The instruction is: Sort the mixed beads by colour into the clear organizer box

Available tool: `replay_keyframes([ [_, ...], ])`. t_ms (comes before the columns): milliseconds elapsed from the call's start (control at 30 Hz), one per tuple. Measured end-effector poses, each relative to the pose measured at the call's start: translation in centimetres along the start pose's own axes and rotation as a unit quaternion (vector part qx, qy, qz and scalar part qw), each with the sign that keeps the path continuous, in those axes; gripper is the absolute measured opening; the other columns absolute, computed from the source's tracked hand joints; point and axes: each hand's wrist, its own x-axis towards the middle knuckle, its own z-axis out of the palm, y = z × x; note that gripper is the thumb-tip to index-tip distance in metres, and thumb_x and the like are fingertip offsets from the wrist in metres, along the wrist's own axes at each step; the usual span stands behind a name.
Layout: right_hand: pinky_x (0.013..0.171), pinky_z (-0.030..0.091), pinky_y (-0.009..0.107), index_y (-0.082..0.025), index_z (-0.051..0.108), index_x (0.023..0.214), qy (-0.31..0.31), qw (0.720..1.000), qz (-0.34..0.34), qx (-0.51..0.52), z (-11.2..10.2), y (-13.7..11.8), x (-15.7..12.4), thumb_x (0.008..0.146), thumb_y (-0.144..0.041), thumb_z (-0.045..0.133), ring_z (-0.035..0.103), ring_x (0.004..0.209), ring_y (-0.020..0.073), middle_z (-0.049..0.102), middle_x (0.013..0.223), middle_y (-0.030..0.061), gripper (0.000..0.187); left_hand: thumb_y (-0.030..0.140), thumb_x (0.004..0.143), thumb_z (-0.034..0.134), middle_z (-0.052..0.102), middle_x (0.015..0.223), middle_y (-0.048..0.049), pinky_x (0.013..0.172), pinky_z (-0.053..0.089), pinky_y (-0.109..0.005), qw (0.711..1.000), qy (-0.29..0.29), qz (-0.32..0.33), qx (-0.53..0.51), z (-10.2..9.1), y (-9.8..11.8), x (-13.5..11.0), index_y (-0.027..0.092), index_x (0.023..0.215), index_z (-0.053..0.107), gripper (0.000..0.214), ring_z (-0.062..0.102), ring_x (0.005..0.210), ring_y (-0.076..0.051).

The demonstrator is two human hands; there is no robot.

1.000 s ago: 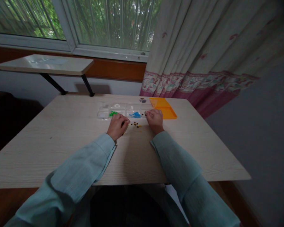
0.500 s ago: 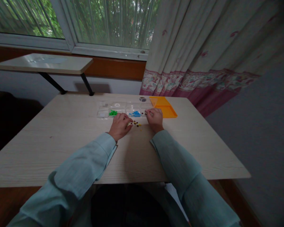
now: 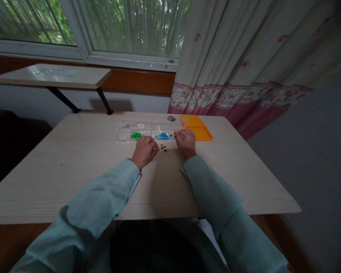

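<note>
Shifted rightward, the left hand (image 3: 144, 152) is beside loose black and yellow bits (image 3: 163, 147) left outside the box (image 3: 123, 138), where green bits (image 3: 136, 135) and blue bits (image 3: 163, 135) already lie beyond it; whether it or the right hand (image 3: 186, 144) grips anything, one cannot tell.

Tabletop (image 3: 88, 189): small pieces (image 3: 165, 150) lie before the compartmented case (image 3: 123, 137).
Open box (image 3: 200, 133): right of the case, perhaps touching it.
Raised shelf (image 3: 82, 78): behind, at left.

Left arm (image 3: 102, 191) and right arm (image 3: 213, 191) outstretched, left grip (image 3: 144, 151) and right grip (image 3: 186, 143) palm-down with curled fingers (image 3: 152, 141).
</note>
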Motion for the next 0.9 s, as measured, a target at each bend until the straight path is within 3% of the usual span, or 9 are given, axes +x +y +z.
replay_keyframes([
  [200, 0.085, 0.040, 0.036, -0.018, 0.074, 0.084, 0.018, 1.000, -0.016, 0.002, -0.1, -0.7, -0.1, 0.091, -0.037, 0.051, 0.055, 0.088, 0.0219, 0.069, 0.084, 0.0072, 0.030, 0.029, 0.088, 0.055, 0.060, 0.093, -0.0087, 0.088, 0.039, -0.040, 0.997, 0.040, -0.014, -0.059, -0.1, -0.3, 0.3, 0.017, 0.087, 0.064, 0.015, 0.049, 0.095, -0.024],
  [300, 0.085, 0.039, 0.036, -0.019, 0.074, 0.084, 0.009, 0.998, -0.054, 0.011, -0.2, -2.0, -0.3, 0.091, -0.036, 0.053, 0.054, 0.088, 0.0210, 0.068, 0.084, 0.0063, 0.028, 0.031, 0.089, 0.055, 0.062, 0.087, -0.0062, 0.085, 0.042, -0.037, 0.986, 0.069, -0.060, -0.142, -0.4, -0.7, 0.4, 0.018, 0.086, 0.063, 0.016, 0.053, 0.089, -0.021],
  [367, 0.086, 0.038, 0.036, -0.020, 0.073, 0.084, -0.005, 0.996, -0.087, 0.021, -0.3, -3.2, -0.5, 0.091, -0.037, 0.053, 0.054, 0.088, 0.0203, 0.068, 0.085, 0.0057, 0.027, 0.034, 0.088, 0.055, 0.063, 0.082, -0.0042, 0.077, 0.044, -0.032, 0.965, 0.084, -0.108, -0.226, -0.4, -1.0, 0.4, 0.018, 0.085, 0.062, 0.018, 0.056, 0.082, -0.018],
  [467, 0.086, 0.037, 0.036, -0.023, 0.074, 0.091, -0.028, 0.988, -0.147, 0.043, -0.4, -5.1, -1.0, 0.092, -0.038, 0.053, 0.054, 0.091, 0.0194, 0.069, 0.086, 0.0048, 0.026, 0.040, 0.084, 0.058, 0.064, 0.077, -0.0017, 0.067, 0.046, -0.027, 0.911, 0.093, -0.164, -0.367, -0.2, -1.4, 0.4, 0.017, 0.087, 0.061, 0.023, 0.059, 0.072, -0.015],
  [600, 0.085, 0.036, 0.035, -0.025, 0.072, 0.103, -0.054, 0.974, -0.211, 0.060, -0.3, -6.9, -1.8, 0.093, -0.037, 0.052, 0.053, 0.092, 0.0193, 0.069, 0.089, 0.0049, 0.026, 0.042, 0.080, 0.064, 0.064, 0.070, 0.0011, 0.064, 0.048, -0.023, 0.854, 0.093, -0.179, -0.480, 0.0, -1.3, 0.5, 0.018, 0.089, 0.057, 0.027, 0.062, 0.068, -0.013],
  [767, 0.084, 0.035, 0.036, -0.025, 0.072, 0.105, -0.072, 0.970, -0.223, 0.060, -0.2, -7.4, -2.1, 0.094, -0.038, 0.049, 0.051, 0.092, 0.0199, 0.067, 0.088, 0.0053, 0.028, 0.039, 0.080, 0.066, 0.064, 0.068, 0.0037, 0.068, 0.048, -0.023, 0.823, 0.083, -0.161, -0.538, -0.1, -1.2, 0.6, 0.020, 0.098, 0.050, 0.031, 0.064, 0.068, -0.011],
  [900, 0.082, 0.035, 0.035, -0.025, 0.073, 0.101, -0.072, 0.968, -0.231, 0.061, -0.2, -7.3, -2.1, 0.094, -0.036, 0.050, 0.051, 0.091, 0.0197, 0.067, 0.087, 0.0048, 0.026, 0.038, 0.081, 0.066, 0.064, 0.068, 0.0044, 0.069, 0.048, -0.023, 0.820, 0.078, -0.156, -0.545, 0.0, -1.2, 0.5, 0.021, 0.101, 0.048, 0.032, 0.065, 0.069, -0.011],
])
